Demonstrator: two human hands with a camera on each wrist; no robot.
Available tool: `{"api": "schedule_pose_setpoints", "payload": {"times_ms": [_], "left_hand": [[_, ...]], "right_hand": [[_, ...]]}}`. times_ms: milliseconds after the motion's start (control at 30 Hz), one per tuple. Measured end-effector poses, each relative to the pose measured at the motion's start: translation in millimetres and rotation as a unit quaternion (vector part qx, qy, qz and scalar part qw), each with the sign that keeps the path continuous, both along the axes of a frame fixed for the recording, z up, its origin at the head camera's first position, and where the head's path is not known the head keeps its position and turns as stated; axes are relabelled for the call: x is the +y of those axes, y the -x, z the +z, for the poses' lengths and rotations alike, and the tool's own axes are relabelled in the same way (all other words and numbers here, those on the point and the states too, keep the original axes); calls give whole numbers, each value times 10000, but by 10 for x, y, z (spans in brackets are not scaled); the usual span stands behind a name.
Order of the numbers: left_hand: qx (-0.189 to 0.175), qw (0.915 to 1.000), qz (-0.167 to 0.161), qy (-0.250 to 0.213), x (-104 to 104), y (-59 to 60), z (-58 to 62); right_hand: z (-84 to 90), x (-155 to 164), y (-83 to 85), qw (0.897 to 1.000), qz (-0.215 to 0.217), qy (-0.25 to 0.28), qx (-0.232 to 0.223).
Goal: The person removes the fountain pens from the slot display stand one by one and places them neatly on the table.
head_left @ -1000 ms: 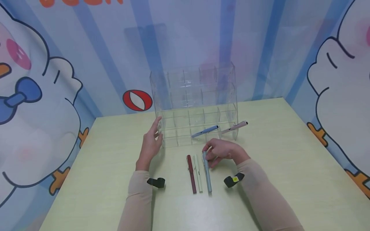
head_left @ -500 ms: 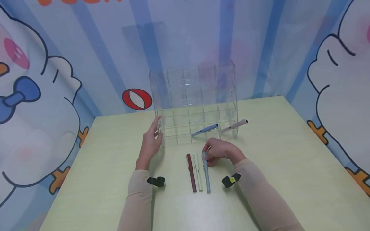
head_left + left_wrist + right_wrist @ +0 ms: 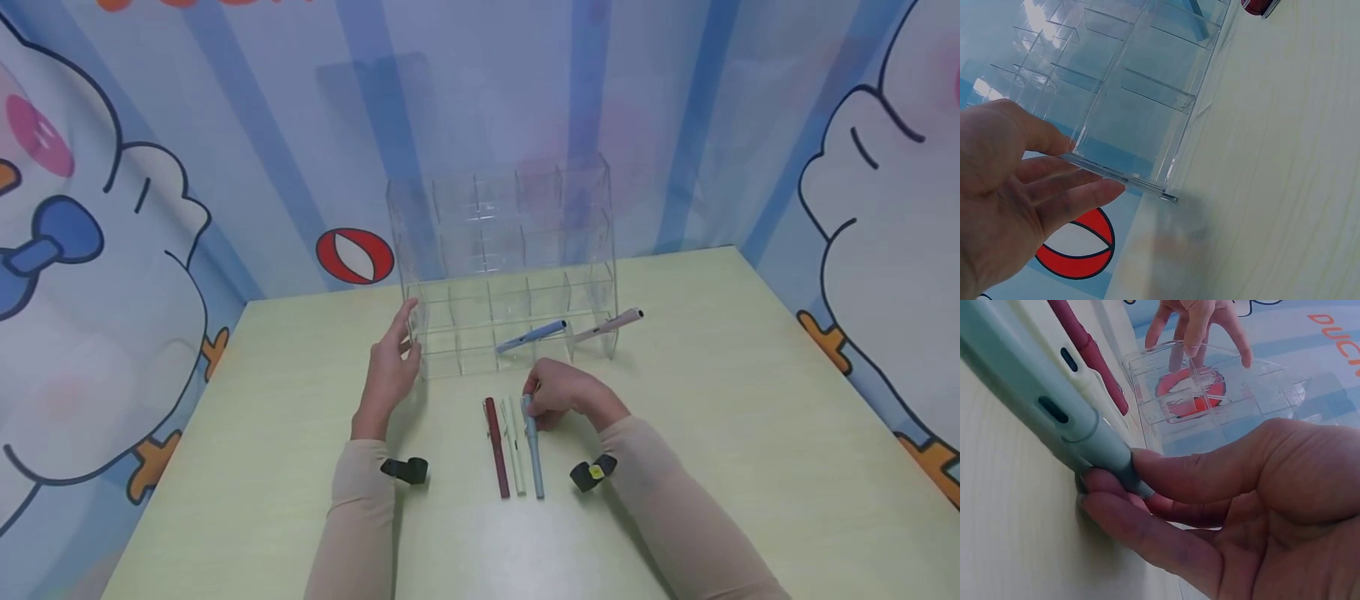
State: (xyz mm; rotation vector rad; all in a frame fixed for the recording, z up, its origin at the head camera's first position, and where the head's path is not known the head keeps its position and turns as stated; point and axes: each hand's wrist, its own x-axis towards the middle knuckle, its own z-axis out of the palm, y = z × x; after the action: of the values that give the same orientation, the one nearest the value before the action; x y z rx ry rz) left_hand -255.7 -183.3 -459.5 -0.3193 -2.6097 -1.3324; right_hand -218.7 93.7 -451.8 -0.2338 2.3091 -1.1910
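Note:
My left hand [image 3: 387,379] holds the side panel of a clear acrylic pen rack [image 3: 472,312], thumb on one face and fingers on the other, as the left wrist view shows. In front of the rack, my right hand [image 3: 566,390] pinches the capped end of a grey-blue pen [image 3: 535,454] between thumb and fingers; the pen lies along the table. Beside it, roughly parallel, are a pale green pen [image 3: 515,454] and a dark red pen [image 3: 497,450]. A blue pen [image 3: 532,336] and a pale pinkish pen [image 3: 609,325] lean slanted in the rack's lowest row.
The rack stands on the pale table [image 3: 247,467] near its back edge, against a blue striped backdrop [image 3: 495,92] with cartoon birds. Black wrist cameras are strapped to both sleeves. Several rack compartments rise in tiers behind the two leaning pens.
My right hand has shifted slightly left with the grey-blue pen, bringing it nearer the pale green one. The left hand stays at the rack's side.

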Motion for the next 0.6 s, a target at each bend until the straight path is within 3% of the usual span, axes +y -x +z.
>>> {"api": "schedule_pose_setpoints", "payload": {"times_ms": [333,600], "left_hand": [[-16,10000,-11,-3,10,-2,3],[-72,10000,25,-20,4,-2,11]], "right_hand": [[14,-64,-22,9973,-18,-670,300],[6,-77,-17,9969,-47,-706,347]]}}
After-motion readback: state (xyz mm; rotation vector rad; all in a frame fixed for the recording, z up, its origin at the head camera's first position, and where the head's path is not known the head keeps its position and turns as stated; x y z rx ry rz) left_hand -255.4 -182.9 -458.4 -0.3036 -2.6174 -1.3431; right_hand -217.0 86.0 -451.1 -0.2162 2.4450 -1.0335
